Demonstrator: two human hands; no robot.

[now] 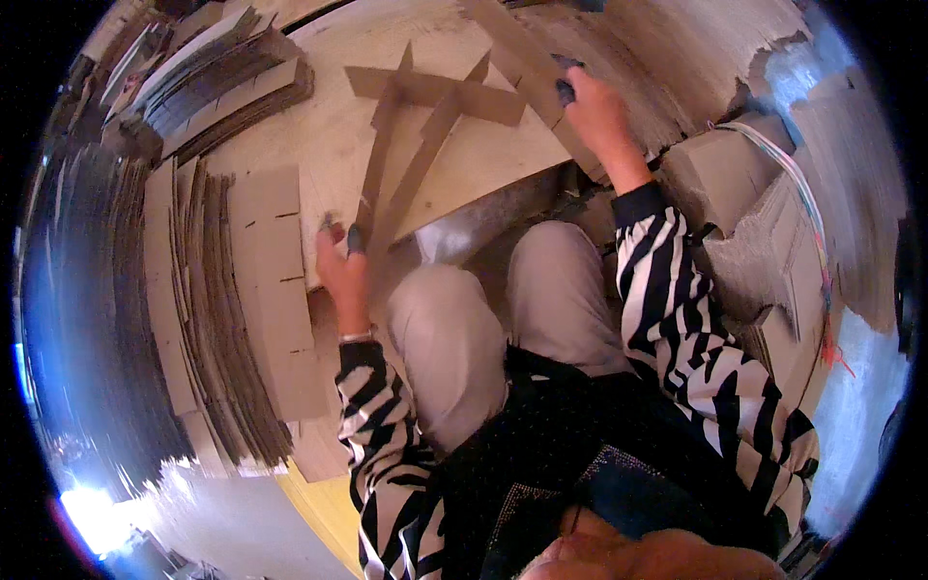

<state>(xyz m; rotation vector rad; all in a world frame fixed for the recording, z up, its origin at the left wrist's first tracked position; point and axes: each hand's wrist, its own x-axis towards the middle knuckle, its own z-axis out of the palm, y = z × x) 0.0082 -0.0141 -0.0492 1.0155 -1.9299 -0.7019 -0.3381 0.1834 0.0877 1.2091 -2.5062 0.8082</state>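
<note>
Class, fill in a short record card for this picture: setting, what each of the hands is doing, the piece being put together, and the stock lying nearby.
Setting: person seated at a pale wooden board, knees under its edge
Left hand: grips the near ends of two upright cardboard strips
Right hand: holds another cardboard strip at the far right
Assembly: slotted strips crossed by one crosswise strip, forming a lattice
Nearby stock: fanned stack of notched cardboard strips on the left; more stacks at the far left
Clothing: striped sleeves, light trousers
</note>
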